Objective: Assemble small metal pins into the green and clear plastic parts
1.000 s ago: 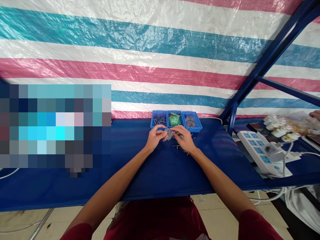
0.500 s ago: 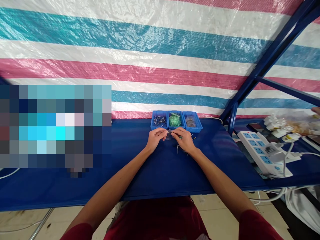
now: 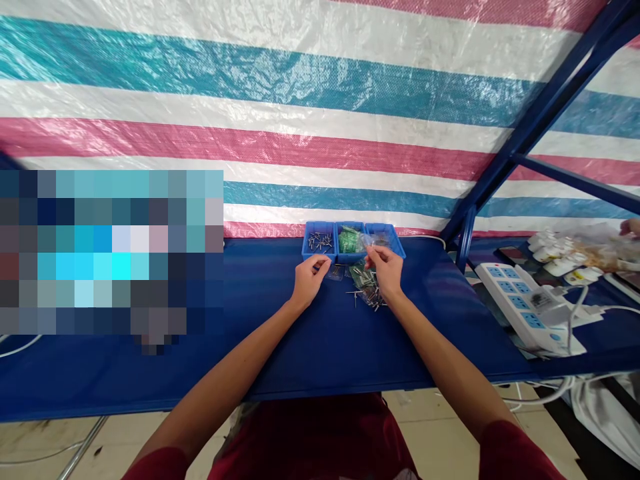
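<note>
My right hand [image 3: 388, 269] pinches a small clear plastic bag [image 3: 369, 239] in front of the right and middle bins. My left hand [image 3: 309, 279] is closed, thumb and fingertips together, before the left bin; whether anything is in it is hidden. Just right of its fingertips, a flat clear bag [image 3: 337, 273] with something small in it lies on the table. Beside and partly under my right hand is a pile of filled clear bags and metal pins [image 3: 369, 293]. The left blue bin [image 3: 319, 256] holds loose metal pieces, the middle bin [image 3: 351, 257] green packets, the right bin [image 3: 400, 249] clear bags.
A blue table [image 3: 280, 360] runs across the view. On the right are a white power strip [image 3: 520, 301] with cords, white bottles [image 3: 560, 257], and another person's hand [image 3: 631, 227] at the edge. Blue metal frame bars [image 3: 500, 163] stand before a striped sheet. The left is pixelated.
My hands have moved apart. The clear bag between them now lies on the table, and my right hand has moved up and right, where it grips another clear bag by the bins.
</note>
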Tool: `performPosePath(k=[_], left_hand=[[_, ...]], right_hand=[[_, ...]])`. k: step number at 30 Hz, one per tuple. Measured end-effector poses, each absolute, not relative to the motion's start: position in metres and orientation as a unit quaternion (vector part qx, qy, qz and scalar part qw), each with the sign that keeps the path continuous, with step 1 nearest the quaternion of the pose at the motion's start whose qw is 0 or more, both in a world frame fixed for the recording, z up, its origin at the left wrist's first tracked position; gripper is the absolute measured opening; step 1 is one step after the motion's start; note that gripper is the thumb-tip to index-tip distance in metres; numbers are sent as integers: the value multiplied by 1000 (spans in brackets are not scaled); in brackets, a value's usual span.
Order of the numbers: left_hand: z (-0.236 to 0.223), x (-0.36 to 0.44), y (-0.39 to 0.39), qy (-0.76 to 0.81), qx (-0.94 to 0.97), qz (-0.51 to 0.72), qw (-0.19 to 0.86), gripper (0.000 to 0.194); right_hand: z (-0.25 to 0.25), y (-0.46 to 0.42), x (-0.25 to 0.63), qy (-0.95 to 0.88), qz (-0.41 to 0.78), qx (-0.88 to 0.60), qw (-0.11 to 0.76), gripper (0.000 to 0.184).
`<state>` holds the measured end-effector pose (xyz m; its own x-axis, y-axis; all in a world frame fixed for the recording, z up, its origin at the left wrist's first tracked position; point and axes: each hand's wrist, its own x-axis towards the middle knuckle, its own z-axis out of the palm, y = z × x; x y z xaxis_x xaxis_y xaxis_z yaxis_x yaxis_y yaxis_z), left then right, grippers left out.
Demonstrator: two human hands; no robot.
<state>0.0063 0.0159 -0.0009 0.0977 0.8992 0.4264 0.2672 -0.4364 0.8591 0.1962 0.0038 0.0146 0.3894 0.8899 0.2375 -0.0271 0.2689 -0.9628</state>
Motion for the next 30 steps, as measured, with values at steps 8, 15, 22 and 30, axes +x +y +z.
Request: performPosePath(k=[8, 15, 22, 30], left_hand=[[-8, 6, 20, 412, 775, 430, 211, 11], [-9, 7, 17, 368, 832, 371, 189, 15], [-4, 9, 9, 322, 890, 285, 151, 32], [0, 16, -1, 293, 936, 148, 129, 80]], right_hand=[[9, 14, 205, -327, 353, -519, 706, 58], [23, 3, 209, -551, 172, -647, 498, 19], [36, 1, 224, -669, 134, -672, 288, 20], [12, -38, 248, -774, 118, -609, 126, 90]])
